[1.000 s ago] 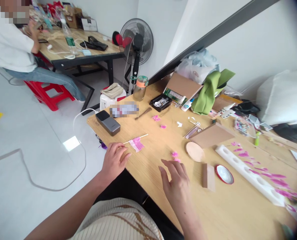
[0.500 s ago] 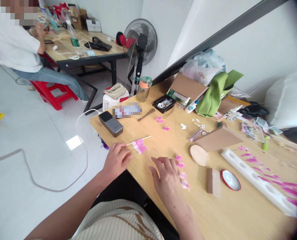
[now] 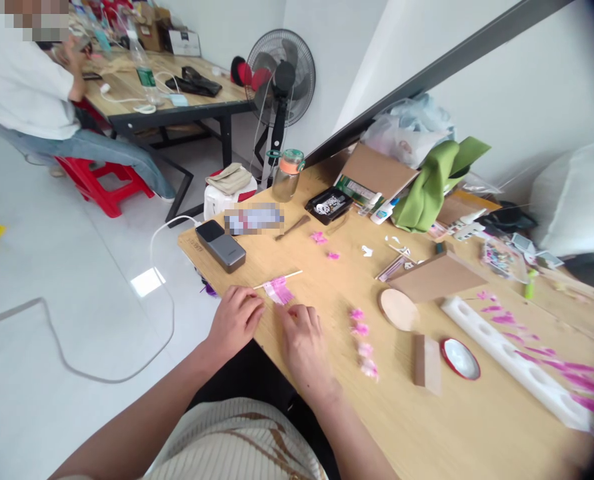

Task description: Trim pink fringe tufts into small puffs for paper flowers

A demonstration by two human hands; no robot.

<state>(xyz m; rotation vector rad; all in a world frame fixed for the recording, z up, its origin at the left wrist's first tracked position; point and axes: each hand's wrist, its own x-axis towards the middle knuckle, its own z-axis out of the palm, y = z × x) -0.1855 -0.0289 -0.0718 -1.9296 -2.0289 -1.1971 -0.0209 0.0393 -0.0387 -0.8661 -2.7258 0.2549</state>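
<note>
A thin pale stick (image 3: pixel 297 273) with a pink and white fringed strip (image 3: pixel 279 291) hanging along it is at the table's near left edge. My left hand (image 3: pixel 237 315) is closed round the stick's left end, its fingers bent and the thumb tucked in; the fingers hide that end. Just below the strip is my right hand (image 3: pixel 304 340), fingers bent and a little apart, thumb pointing at the strip's lower edge. Whether it touches the strip is hard to see. To its right, several small pink and white flower pieces (image 3: pixel 360 329) lie in a row.
A power bank (image 3: pixel 221 246) with a white cable stands at the left edge. Behind are a glass jar (image 3: pixel 287 177) and a black tray (image 3: pixel 328 204). On the right are a round wooden disc (image 3: pixel 398 309), a block (image 3: pixel 427 363), a lid (image 3: pixel 460 359) and white foam (image 3: pixel 517 363). A person sits across the room.
My right hand has moved left, from beside the flower row to just below the fringed strip, and its fingers have drawn in. My left hand and the stick have stayed put.
</note>
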